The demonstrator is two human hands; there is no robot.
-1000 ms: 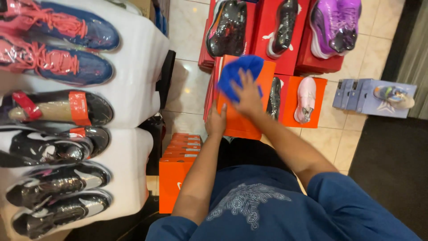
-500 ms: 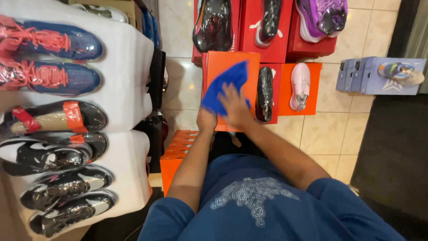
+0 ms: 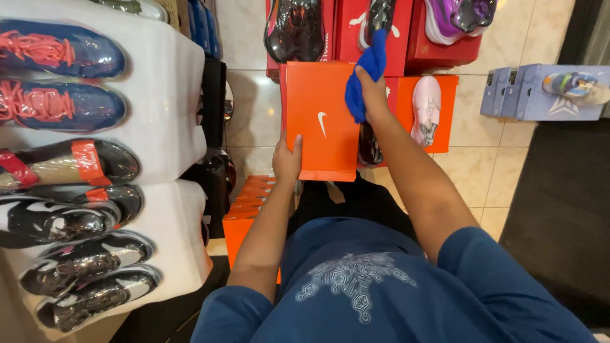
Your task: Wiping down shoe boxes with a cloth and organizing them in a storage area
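Head view, looking down: we see our left hand (image 3: pixel 287 159) laid against the near left edge of an orange shoe box (image 3: pixel 321 117), its fingers (image 3: pixel 297 145) pressed together and flat on the lid, thumb side hidden, so that the box rests just beyond and to the right of them. Our right hand (image 3: pixel 372 95) sits at the box's far right edge, its fingers curled tight and pinching a blue cloth (image 3: pixel 365 73), which bunches above and to the left of them and hangs touching the box's right side. Beyond the right fingers stand red boxes (image 3: pixel 346 28) carrying wrapped shoes, among them a dark shoe (image 3: pixel 295 28) and a purple shoe (image 3: pixel 454 16). To the right of the right fingers lies a second orange box (image 3: pixel 445 95) bearing a pale pink shoe (image 3: pixel 426 111); farther right, well apart, a pale blue box (image 3: pixel 527 92) stands on the tiled floor (image 3: pixel 495 165). Below the left fingers, near our lap, a stack of orange boxes (image 3: pixel 248 209) shows. Well to the left of the left fingers a white display shelf (image 3: pixel 171 82) holds rows of wrapped shoes, blue-and-red ones (image 3: pixel 60 54) farthest from us, black-and-silver ones (image 3: pixel 86 263) nearest.
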